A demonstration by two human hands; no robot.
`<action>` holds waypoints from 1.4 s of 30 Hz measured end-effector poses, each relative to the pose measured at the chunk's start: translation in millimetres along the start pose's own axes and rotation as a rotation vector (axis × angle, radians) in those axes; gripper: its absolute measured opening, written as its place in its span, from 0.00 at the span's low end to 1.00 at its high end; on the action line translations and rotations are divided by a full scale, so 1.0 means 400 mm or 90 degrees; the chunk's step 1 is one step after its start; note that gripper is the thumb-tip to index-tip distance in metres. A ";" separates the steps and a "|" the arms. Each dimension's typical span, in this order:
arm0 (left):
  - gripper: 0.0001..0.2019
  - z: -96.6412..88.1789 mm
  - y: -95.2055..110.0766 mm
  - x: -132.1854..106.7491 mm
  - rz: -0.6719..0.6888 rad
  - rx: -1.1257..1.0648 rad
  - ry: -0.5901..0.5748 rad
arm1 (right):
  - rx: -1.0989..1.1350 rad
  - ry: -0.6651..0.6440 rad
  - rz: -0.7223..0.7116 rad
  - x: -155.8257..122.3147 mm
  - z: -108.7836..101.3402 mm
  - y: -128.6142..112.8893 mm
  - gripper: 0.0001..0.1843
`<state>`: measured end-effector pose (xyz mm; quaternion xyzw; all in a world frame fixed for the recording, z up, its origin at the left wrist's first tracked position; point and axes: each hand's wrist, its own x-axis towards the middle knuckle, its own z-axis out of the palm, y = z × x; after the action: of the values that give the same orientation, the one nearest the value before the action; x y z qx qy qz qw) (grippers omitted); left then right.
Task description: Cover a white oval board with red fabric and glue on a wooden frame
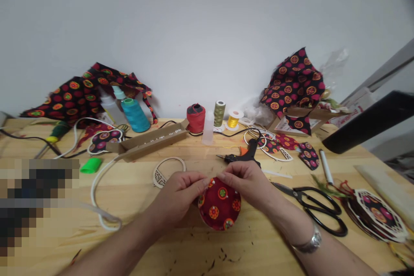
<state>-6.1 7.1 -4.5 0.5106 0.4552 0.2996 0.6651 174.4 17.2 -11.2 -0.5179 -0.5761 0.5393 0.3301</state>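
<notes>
The left hand [179,196] and right hand [246,185] pinch the top edge of a red-print fabric-covered disc [220,209] on the wooden tabletop [181,246], its face already covered, its rim finish apparently unfinished but partly hidden.

The left hand [179,196] and right hand [246,183] come in from either side, backs up, with the fingertips [203,178] of each pinched toward the thumb and almost meeting at the middle. The left forearm [119,246] and right forearm [326,254] slant in from the bottom corners; the exact finger grip is hard to make out.
</notes>
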 end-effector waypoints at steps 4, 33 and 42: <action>0.16 -0.001 -0.009 0.004 -0.017 -0.021 -0.007 | -0.014 0.000 0.000 -0.005 0.000 -0.005 0.15; 0.15 0.009 0.010 0.004 0.010 0.005 0.032 | 0.038 0.052 0.016 0.002 0.002 -0.003 0.15; 0.18 -0.003 -0.012 0.008 -0.011 -0.064 0.015 | 0.083 0.125 0.025 0.007 -0.008 -0.005 0.17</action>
<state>-6.1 8.9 -10.1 0.4692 0.4518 0.3219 0.6871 176.2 21.2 -9.3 -0.5569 -0.4944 0.5285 0.4076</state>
